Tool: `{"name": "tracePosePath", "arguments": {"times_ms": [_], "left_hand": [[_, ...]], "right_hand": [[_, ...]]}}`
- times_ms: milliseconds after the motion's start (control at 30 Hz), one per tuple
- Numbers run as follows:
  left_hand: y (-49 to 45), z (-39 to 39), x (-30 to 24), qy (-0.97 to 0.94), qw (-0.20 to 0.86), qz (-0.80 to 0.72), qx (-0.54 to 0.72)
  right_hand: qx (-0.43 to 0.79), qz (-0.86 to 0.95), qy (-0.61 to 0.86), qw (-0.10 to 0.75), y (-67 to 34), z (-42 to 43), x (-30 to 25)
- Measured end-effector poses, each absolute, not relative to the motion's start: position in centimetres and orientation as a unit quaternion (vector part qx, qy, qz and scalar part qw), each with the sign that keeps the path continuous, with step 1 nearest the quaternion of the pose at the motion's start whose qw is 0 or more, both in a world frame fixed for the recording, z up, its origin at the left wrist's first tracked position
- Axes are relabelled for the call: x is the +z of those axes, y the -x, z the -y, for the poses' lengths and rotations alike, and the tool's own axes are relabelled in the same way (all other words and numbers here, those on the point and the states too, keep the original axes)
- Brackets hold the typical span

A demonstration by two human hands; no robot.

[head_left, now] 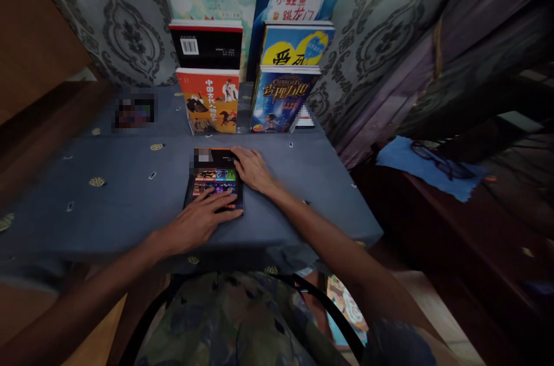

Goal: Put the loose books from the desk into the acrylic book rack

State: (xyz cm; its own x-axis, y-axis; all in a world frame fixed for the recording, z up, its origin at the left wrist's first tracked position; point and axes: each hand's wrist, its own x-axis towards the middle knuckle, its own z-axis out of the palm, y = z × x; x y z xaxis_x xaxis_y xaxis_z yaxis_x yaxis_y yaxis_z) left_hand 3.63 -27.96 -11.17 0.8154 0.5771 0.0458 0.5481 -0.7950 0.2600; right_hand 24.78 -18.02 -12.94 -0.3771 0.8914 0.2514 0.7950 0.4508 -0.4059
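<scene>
A dark book (215, 176) with small coloured pictures on its cover lies flat on the table in front of me. My left hand (201, 216) rests on its lower part, fingers spread across the cover. At the book's upper right edge, my right hand (252, 168) lies with its fingers stretched out, the tips touching the corner. Behind the book, an orange book (212, 101) and a blue book (282, 99) stand upright side by side. Behind them rise a black book (208, 48), a yellow and blue book (296, 45) and taller ones.
A blue-grey patterned cloth (130, 181) covers the table. A small blurred dark item (134, 114) lies at its far left. Patterned curtains (130, 25) hang behind. To the right, glasses (439, 159) rest on a light blue cloth (402, 155) over a dark red surface (415, 210).
</scene>
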Motion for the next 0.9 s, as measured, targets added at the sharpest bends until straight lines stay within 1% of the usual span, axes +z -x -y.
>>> {"name": "tracePosePath", "arguments": {"times_ms": [100, 167, 300, 367, 500, 533, 667, 800, 900], "left_hand": [[-3.3, 28.2, -11.5, -0.947, 0.115, -0.291, 0.075], [-2.8, 28.1, -11.8, -0.944, 0.108, -0.293, 0.107], [-0.7, 28.4, -12.4, -0.893, 0.067, -0.381, 0.232], [0.3, 28.7, -12.7, -0.863, 0.065, -0.427, 0.264], [1.3, 29.0, -13.4, -0.855, 0.051, -0.451, 0.250], [1.4, 29.0, -13.5, -0.859, 0.044, -0.448, 0.244], [1.4, 28.8, -13.5, -0.869, 0.032, -0.440, 0.224], [1.3, 29.0, -13.4, -0.867, 0.004, -0.446, 0.220], [1.5, 28.9, -13.3, -0.870, -0.007, -0.454, 0.194]], "right_hand": [[0.108, 0.823, 0.514, 0.215, -24.9, 18.0, -12.9], [0.111, 0.821, 0.517, 0.214, -25.1, 17.9, -12.9], [0.103, 0.824, 0.507, 0.231, -24.7, 18.4, -12.5], [0.089, 0.842, 0.476, 0.238, -23.2, 20.0, -12.1], [0.114, 0.910, 0.348, 0.196, -19.1, 25.8, -11.4], [0.122, 0.911, 0.342, 0.194, -18.5, 27.2, -11.4], [0.142, 0.902, 0.361, 0.188, -19.4, 30.3, -12.0], [0.156, 0.883, 0.393, 0.205, -23.9, 30.3, -12.7], [0.157, 0.858, 0.436, 0.219, -26.4, 30.6, -12.8]]}}
